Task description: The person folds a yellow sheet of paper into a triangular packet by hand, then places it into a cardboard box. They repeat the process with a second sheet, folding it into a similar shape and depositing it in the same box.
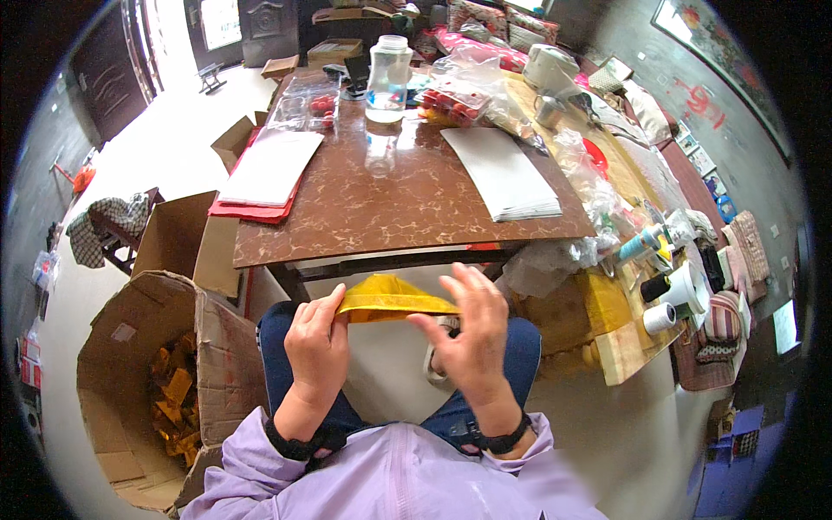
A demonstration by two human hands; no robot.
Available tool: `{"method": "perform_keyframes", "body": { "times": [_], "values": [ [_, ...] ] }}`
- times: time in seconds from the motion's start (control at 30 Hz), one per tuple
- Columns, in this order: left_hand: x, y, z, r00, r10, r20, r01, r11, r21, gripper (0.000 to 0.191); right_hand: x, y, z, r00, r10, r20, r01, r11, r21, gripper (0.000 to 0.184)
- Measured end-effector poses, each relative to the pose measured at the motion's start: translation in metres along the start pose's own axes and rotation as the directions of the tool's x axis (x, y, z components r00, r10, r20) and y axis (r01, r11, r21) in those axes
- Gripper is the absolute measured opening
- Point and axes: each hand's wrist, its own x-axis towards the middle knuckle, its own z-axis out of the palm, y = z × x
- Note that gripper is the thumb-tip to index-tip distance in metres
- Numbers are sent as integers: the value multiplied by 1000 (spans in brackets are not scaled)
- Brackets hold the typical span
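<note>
A folded piece of golden-yellow paper, shaped like a small boat with a raised middle, is held level above my knees. My left hand pinches its left end between thumb and fingers. At the other end, my right hand has its thumb and fingers spread around the paper's tip; whether it touches the paper is hard to tell. Down to my left, an open cardboard box contains several gold folded paper pieces.
Before me stands a brown marble-patterned table. It bears white sheets over red paper, another white paper stack, a clear bottle and packed red fruit. On the right, a wooden bench carries thread spools and plastic bags.
</note>
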Motion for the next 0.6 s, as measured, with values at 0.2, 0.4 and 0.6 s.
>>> {"method": "perform_keyframes", "body": {
  "times": [0.2,0.4,0.6],
  "values": [
    [-7,11,5,995,-34,90,47,989,-142,40,1,-28,29,985,-113,133,115,993,-5,55],
    [-10,-1,-8,992,-98,86,115,967,-228,42,-6,17,27,986,116,123,-120,992,28,37],
    [-9,-9,3,966,-242,94,259,923,-286,29,-11,28,18,971,229,64,-237,952,194,10]
  ]
}}
